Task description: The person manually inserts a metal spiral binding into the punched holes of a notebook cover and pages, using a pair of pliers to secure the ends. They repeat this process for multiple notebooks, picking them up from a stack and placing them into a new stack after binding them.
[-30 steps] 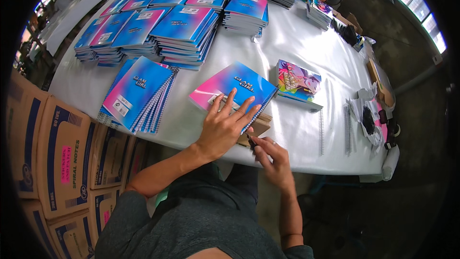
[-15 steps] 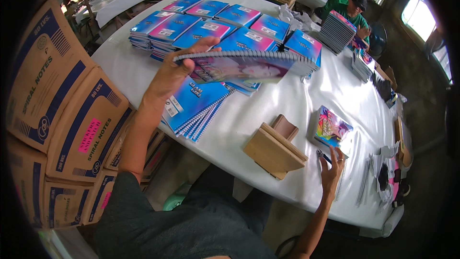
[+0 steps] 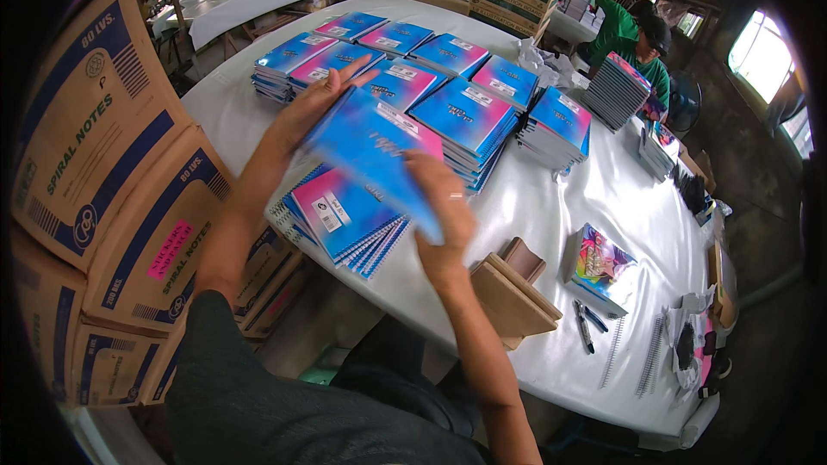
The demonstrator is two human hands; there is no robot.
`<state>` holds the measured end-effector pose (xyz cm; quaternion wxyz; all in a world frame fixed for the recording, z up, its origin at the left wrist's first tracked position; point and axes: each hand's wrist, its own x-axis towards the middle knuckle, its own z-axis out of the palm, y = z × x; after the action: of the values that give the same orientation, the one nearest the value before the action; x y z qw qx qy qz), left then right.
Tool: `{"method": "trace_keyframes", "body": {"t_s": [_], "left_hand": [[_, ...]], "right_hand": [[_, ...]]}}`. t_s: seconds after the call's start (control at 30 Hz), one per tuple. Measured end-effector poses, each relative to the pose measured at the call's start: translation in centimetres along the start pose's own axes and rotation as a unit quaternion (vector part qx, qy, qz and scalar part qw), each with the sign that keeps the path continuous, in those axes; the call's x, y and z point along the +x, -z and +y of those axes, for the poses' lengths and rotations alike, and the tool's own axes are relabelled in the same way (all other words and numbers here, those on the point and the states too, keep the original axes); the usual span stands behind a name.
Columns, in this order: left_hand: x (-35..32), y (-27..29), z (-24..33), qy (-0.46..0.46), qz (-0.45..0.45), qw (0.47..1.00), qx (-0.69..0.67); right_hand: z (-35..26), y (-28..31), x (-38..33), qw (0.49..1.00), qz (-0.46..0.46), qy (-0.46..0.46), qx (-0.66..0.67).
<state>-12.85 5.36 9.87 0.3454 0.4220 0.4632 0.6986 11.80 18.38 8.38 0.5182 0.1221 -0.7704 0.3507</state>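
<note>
A blue and pink spiral notebook (image 3: 366, 142), blurred by motion, is tilted above the near side of the table. My right hand (image 3: 444, 211) grips its right edge, fingers on the cover. At its far left edge is my left hand (image 3: 320, 103), with fingers stretched out and apart; the palm lies close to the notebook, though contact is hard to make out. Just beneath sits a fanned pile of similar notebooks (image 3: 332, 215), wire spirals outward. Beyond stand several neat stacks of blue and pink notebooks (image 3: 457, 108).
Right of my right arm is a brown wooden block stand (image 3: 517, 297). Farther right are a colourful notebook stack (image 3: 599, 263), a pliers-like tool (image 3: 586, 327) and loose wire spirals (image 3: 650, 353). Cardboard boxes (image 3: 155, 232) rise at left. A person in green (image 3: 642, 60) sits across the table.
The notebook has turned from edge-on to cover up and come lower and nearer. My right hand has left the pliers-like tool and taken hold of the notebook; my left fingers have opened out.
</note>
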Motion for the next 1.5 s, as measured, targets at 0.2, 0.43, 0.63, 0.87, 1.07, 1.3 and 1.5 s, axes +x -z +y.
{"method": "trace_keyframes", "body": {"t_s": [0.2,0.43,0.63,0.87,1.07,1.3,1.5], "left_hand": [[-4.8,5.1,-5.9,0.201,0.013,0.888,0.412],[-4.0,3.9,-7.2,0.076,0.072,0.834,0.541],[0.4,-6.9,-5.4,-0.049,0.049,0.872,0.485],[5.8,-19.2,-9.4,-0.101,-0.056,0.908,0.403],[7.4,-26.1,-13.6,-0.077,-0.123,0.934,0.325],[7.4,-27.9,-13.8,-0.045,-0.146,0.942,0.298],[7.9,-26.9,-14.7,0.016,-0.117,0.957,0.265]], "right_hand": [[-0.1,1.0,-5.4,0.937,-0.311,-0.074,-0.141],[13.1,35.3,-10.6,0.827,0.094,-0.395,-0.388],[15.5,44.9,-17.7,0.689,0.087,-0.628,-0.35],[16.3,46.1,-18.4,0.697,0.053,-0.554,-0.452],[16.1,46.0,-18.8,0.721,0.077,-0.543,-0.424],[15.9,47.1,-18.5,0.685,0.035,-0.517,-0.513],[9.6,41.6,-12.7,0.806,0.175,-0.415,-0.383]]}}
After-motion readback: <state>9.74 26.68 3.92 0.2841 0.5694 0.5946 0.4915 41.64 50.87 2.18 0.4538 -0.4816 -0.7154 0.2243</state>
